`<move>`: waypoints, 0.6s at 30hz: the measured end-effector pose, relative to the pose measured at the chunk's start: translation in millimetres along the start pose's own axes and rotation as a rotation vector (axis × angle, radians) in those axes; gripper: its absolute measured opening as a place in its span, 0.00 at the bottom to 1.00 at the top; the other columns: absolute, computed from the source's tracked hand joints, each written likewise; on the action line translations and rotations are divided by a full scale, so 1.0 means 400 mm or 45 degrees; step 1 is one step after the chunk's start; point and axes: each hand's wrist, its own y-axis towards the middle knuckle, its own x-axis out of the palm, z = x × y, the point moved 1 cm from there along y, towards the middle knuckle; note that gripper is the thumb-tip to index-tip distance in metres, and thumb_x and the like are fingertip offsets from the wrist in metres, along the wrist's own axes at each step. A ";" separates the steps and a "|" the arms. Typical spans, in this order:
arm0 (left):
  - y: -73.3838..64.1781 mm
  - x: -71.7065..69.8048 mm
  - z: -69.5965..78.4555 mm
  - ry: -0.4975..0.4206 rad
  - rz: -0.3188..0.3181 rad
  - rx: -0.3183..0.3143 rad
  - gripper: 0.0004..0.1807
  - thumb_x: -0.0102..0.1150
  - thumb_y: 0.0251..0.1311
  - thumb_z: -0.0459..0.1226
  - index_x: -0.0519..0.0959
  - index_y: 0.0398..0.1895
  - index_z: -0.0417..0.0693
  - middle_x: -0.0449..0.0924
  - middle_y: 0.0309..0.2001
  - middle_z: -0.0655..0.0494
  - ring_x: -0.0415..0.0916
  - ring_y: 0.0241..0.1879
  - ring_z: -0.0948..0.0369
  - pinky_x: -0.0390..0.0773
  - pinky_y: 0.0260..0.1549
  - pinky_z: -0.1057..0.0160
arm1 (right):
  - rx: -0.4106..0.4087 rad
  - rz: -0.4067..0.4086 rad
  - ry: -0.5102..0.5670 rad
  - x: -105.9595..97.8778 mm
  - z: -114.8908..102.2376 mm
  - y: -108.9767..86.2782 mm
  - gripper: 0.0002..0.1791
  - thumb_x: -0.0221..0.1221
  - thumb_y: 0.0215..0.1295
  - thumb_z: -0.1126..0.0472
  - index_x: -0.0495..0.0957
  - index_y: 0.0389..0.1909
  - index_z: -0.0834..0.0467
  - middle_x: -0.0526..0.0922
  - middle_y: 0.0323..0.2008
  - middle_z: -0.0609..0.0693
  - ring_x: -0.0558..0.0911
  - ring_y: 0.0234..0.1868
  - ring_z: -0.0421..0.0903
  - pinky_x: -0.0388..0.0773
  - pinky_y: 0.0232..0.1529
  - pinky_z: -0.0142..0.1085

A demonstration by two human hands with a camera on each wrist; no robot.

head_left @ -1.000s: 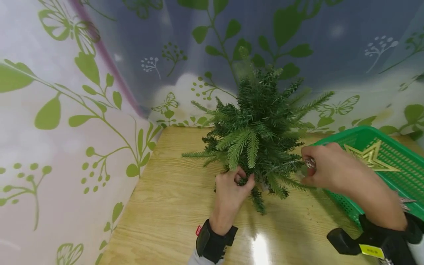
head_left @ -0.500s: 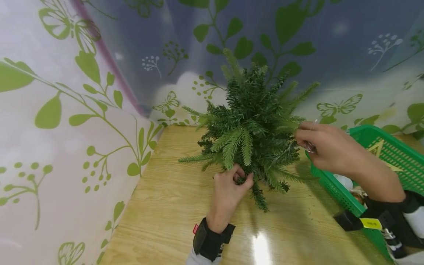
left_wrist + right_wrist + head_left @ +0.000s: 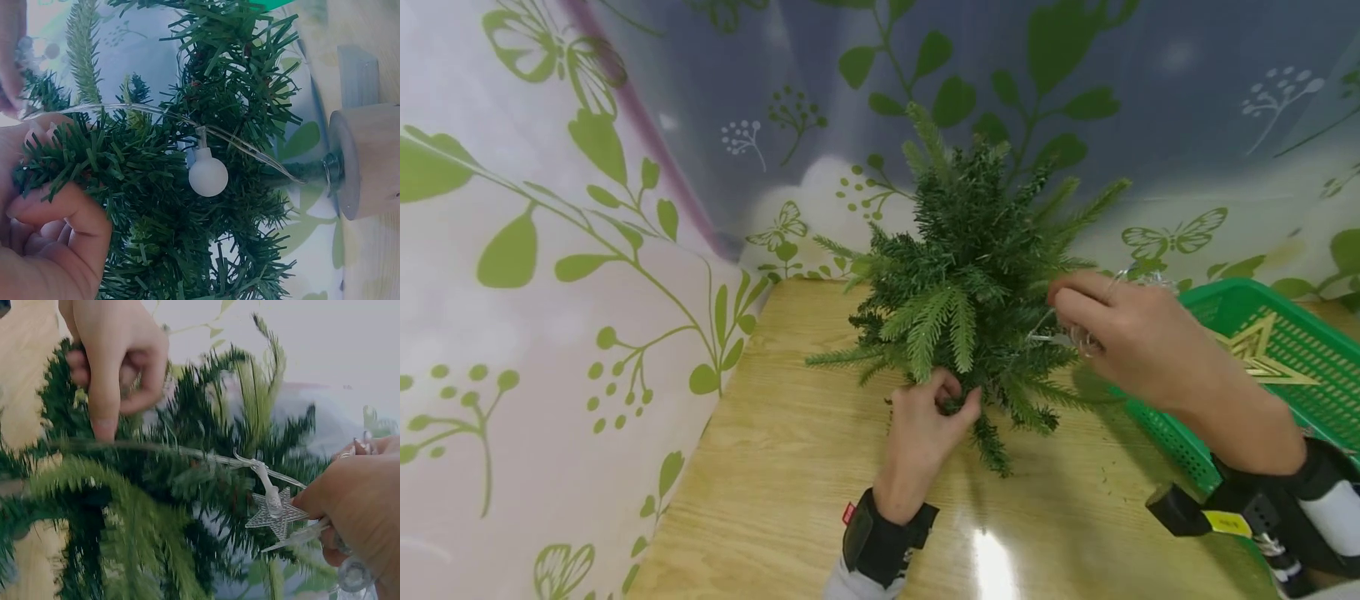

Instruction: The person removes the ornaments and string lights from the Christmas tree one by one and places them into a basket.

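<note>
A small artificial Christmas tree (image 3: 977, 267) stands in front of me. My left hand (image 3: 919, 442) pinches a low front branch tip (image 3: 69, 150) between curled fingers and thumb. At the tree's right side, my right hand (image 3: 1165, 350) grips a bunched string of clear fairy lights (image 3: 1084, 340). In the left wrist view, the wire runs taut from the trunk near the wooden base (image 3: 375, 162) across the branches, with a white ball bulb (image 3: 208, 176) hanging from it. A clear star-shaped light (image 3: 278, 515) dangles beside my right fingers in the right wrist view.
A green plastic basket (image 3: 1232, 292) on the right holds a gold star (image 3: 1262, 354); my right forearm hides part of it. The wooden table (image 3: 790, 467) meets a leaf-patterned wall covering (image 3: 655, 208) at the left and back.
My right hand has moved up and left toward the tree with the fairy lights, drawing out some wire. The tree top has tipped left. My left hand keeps its pinch in nearly the same place.
</note>
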 end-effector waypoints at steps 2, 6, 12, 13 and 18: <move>0.000 0.002 0.001 -0.009 -0.001 0.004 0.06 0.62 0.60 0.36 0.78 0.29 0.43 0.76 0.22 0.53 0.59 0.10 0.72 0.60 0.08 0.75 | 0.001 -0.017 -0.004 0.002 -0.023 -0.002 0.25 0.53 0.31 0.87 0.72 0.34 0.62 0.76 0.31 0.54 0.64 0.16 0.39 0.57 0.14 0.30; 0.000 0.005 0.002 -0.030 -0.003 0.013 0.07 0.62 0.61 0.36 0.77 0.29 0.43 0.75 0.20 0.54 0.57 0.08 0.73 0.57 0.07 0.74 | 0.113 -0.033 0.069 0.005 -0.065 -0.009 0.17 0.52 0.43 0.80 0.71 0.32 0.58 0.73 0.25 0.46 0.61 0.17 0.34 0.57 0.15 0.27; 0.000 0.010 0.000 -0.066 -0.022 -0.001 0.07 0.62 0.62 0.37 0.77 0.29 0.43 0.75 0.21 0.55 0.56 0.08 0.73 0.56 0.06 0.74 | 0.377 -0.086 0.243 0.000 -0.105 -0.034 0.16 0.60 0.50 0.75 0.72 0.36 0.54 0.73 0.23 0.36 0.63 0.18 0.27 0.63 0.17 0.27; 0.001 0.010 0.001 -0.068 -0.022 -0.005 0.07 0.62 0.62 0.37 0.77 0.29 0.44 0.75 0.21 0.55 0.56 0.08 0.72 0.56 0.06 0.74 | 0.411 -0.109 0.265 0.000 -0.110 -0.039 0.15 0.59 0.53 0.73 0.74 0.39 0.54 0.72 0.22 0.34 0.62 0.17 0.26 0.62 0.17 0.26; 0.003 0.010 -0.001 -0.094 -0.013 0.007 0.07 0.61 0.62 0.37 0.77 0.29 0.44 0.73 0.20 0.55 0.55 0.08 0.71 0.56 0.07 0.72 | 0.598 -0.258 0.272 0.006 -0.134 -0.065 0.08 0.58 0.67 0.61 0.82 0.45 0.55 0.82 0.27 0.38 0.72 0.19 0.28 0.72 0.20 0.30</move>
